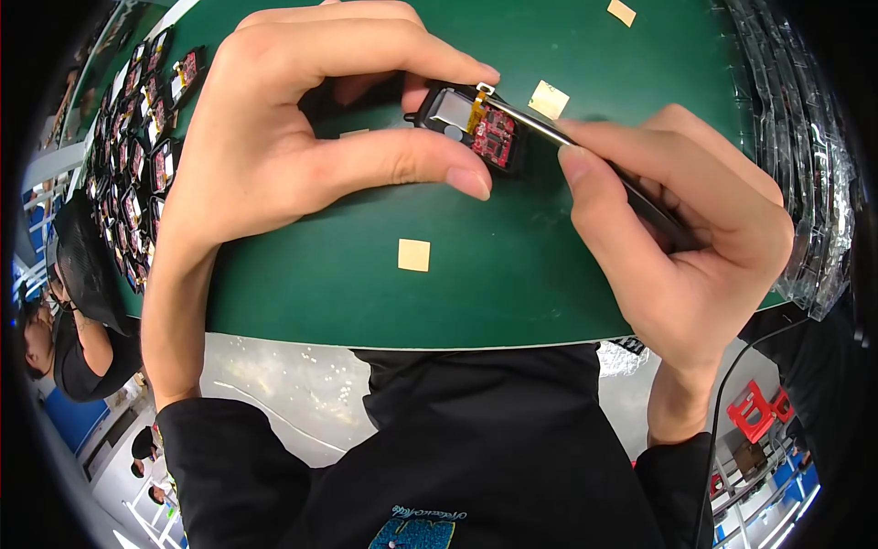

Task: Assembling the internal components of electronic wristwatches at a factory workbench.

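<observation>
My left hand is closed around a small black electronic device, thumb on its near side and fingers on its far side. The open housing shows a silver block, a red circuit board and a yellow flex cable. A small pale ring-shaped part sits at the cable's far end. My right hand pinches dark-handled metal tweezers. Their tip reaches the device's far edge beside the ring-shaped part; whether it grips that part I cannot tell.
Many similar open devices crowd the green table's left side. Pale square paper pieces lie on it. Stacked clear plastic trays stand at the right. Another person sits at the left; red stools stand lower right.
</observation>
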Demonstrator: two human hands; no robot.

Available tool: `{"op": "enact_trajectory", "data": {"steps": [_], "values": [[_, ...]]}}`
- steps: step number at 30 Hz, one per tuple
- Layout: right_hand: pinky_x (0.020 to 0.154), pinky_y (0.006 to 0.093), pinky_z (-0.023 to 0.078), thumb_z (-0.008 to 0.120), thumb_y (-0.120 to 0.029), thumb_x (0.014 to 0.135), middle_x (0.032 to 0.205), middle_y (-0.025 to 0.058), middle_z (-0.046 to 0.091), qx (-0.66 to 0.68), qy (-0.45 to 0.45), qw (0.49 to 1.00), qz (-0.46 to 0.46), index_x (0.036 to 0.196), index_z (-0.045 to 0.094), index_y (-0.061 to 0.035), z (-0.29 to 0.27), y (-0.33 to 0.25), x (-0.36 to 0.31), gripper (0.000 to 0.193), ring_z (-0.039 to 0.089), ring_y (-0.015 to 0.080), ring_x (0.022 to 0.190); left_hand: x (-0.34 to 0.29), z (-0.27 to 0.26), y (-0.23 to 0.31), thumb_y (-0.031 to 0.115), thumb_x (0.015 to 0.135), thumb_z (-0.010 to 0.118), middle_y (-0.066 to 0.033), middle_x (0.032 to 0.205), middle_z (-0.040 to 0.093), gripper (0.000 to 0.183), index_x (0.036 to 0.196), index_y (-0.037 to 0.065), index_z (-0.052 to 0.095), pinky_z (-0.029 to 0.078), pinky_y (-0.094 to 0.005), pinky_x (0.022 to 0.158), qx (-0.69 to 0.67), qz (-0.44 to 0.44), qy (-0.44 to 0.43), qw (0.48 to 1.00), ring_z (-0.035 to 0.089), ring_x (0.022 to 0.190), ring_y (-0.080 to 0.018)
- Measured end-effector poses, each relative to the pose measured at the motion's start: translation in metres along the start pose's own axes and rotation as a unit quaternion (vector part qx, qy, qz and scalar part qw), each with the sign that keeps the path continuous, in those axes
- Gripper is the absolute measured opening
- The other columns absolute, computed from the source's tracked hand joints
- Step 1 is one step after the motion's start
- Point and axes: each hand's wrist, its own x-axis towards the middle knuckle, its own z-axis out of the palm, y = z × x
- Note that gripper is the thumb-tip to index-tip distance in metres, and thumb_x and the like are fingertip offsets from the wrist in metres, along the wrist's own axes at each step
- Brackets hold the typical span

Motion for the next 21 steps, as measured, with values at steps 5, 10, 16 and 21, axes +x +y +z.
{"op": "enact_trajectory", "data": {"steps": [5, 10, 16, 21], "values": [[0.056, 0.0219, 0.038, 0.079, 0.013, 0.089, 0.073, 0.0027, 0.063, -0.004, 0.012, 1.000, 0.005, 0.106, 0.085, 0.0054, 0.005, -0.001, 0.001, 0.020, 0.058, 0.0066, 0.062, 0.001, -0.002, 0.000, 0.044, 0.064, 0.098, -0.0036, 0.086, 0.069, 0.071, 0.121, 0.003, 0.086, 0.037, -0.0323, 0.068, 0.004, -0.007, -0.009, 1.000, 0.048, 0.075, -0.0165], [0.057, 0.0219, 0.038, 0.078, 0.013, 0.089, 0.074, 0.0033, 0.063, 0.000, 0.009, 1.000, -0.007, 0.106, 0.084, 0.0055, 0.003, 0.000, 0.003, 0.019, 0.058, 0.0065, 0.063, 0.003, -0.004, -0.004, 0.044, 0.064, 0.097, -0.0033, 0.086, 0.069, 0.071, 0.121, 0.003, 0.086, 0.036, -0.0324, 0.068, -0.004, -0.009, -0.020, 1.000, 0.048, 0.075, -0.0163], [0.057, 0.0210, 0.039, 0.078, 0.015, 0.089, 0.076, 0.0023, 0.064, 0.004, 0.000, 1.000, 0.014, 0.106, 0.084, 0.0064, -0.003, -0.002, 0.000, 0.020, 0.058, 0.0052, 0.064, 0.001, -0.002, -0.004, 0.043, 0.065, 0.097, -0.0032, 0.086, 0.069, 0.070, 0.121, 0.003, 0.086, 0.035, -0.0323, 0.068, -0.010, -0.009, -0.019, 1.000, 0.046, 0.074, -0.0159], [0.058, 0.0202, 0.037, 0.078, 0.015, 0.089, 0.076, 0.0010, 0.063, 0.011, -0.016, 1.000, 0.011, 0.106, 0.084, 0.0066, -0.004, -0.001, -0.008, 0.020, 0.057, 0.0038, 0.064, -0.001, 0.003, 0.002, 0.042, 0.066, 0.098, -0.0030, 0.086, 0.069, 0.068, 0.121, 0.003, 0.086, 0.035, -0.0323, 0.068, -0.018, -0.018, -0.014, 1.000, 0.046, 0.074, -0.0157]]}}
